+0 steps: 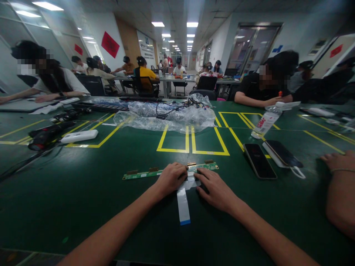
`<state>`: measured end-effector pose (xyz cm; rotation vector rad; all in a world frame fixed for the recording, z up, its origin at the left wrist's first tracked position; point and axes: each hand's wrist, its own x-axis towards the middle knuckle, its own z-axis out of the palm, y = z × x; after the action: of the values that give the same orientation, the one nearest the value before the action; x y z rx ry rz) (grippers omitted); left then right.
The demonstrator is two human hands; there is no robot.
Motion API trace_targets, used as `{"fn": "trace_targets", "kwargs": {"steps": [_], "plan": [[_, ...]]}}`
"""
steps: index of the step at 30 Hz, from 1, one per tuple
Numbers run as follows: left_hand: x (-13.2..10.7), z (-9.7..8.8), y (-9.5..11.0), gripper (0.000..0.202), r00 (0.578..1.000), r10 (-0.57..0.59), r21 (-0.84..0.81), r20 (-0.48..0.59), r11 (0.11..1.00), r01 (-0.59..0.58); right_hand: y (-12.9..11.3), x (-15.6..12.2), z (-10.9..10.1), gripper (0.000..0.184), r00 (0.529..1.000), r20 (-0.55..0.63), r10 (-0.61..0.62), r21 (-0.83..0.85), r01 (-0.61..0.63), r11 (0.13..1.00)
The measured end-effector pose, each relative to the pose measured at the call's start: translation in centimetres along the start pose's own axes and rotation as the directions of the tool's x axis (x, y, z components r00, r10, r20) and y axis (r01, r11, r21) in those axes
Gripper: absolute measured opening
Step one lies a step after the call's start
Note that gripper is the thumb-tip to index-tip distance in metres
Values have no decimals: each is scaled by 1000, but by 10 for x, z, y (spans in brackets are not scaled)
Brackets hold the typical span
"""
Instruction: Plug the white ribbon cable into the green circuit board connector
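Note:
A long thin green circuit board (141,173) lies flat on the dark green table (83,207) in front of me. A white flat ribbon cable (183,202) with a blue tip runs from the board's middle toward me. My left hand (171,178) is closed, its fingers pressing the cable's end at the board. My right hand (215,188) is curled on the other side of that joint, fingertips on the cable and the board's edge.
Two dark phones (259,160) lie to the right, beside a plastic bottle (266,123). Crumpled clear plastic with black wires (172,116) sits beyond yellow floor-tape boxes. A white device (79,136) and black tool lie left. A co-worker's arm (340,184) rests at the right edge.

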<state>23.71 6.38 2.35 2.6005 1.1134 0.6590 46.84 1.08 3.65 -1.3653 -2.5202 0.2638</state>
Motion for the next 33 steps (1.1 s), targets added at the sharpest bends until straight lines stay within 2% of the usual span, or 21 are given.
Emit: {"fn": "trace_targets", "kwargs": {"steps": [16,21,23,26,29,33], "plan": [[0,-1,4,13,999,36,15,12,999,-36,5,-3,3,49,998,-45,-38,22,39,999],[-3,0,6,27,996,84,24,23,996,-85,2,-1,-6,30,985,-167,-44,105,62,993],[-4,1,7,29,994,103,29,35,994,-104,0,0,-11,22,983,-181,-26,148,53,988],[-5,2,8,31,991,124,36,44,991,-126,-1,0,-16,20,981,-194,-10,154,40,987],[-5,-1,11,36,989,122,49,79,991,-126,-1,-1,-17,19,980,-199,-11,143,40,989],[-10,-11,16,43,979,73,76,191,993,-89,0,-4,-21,19,980,-198,13,185,24,982]]}}
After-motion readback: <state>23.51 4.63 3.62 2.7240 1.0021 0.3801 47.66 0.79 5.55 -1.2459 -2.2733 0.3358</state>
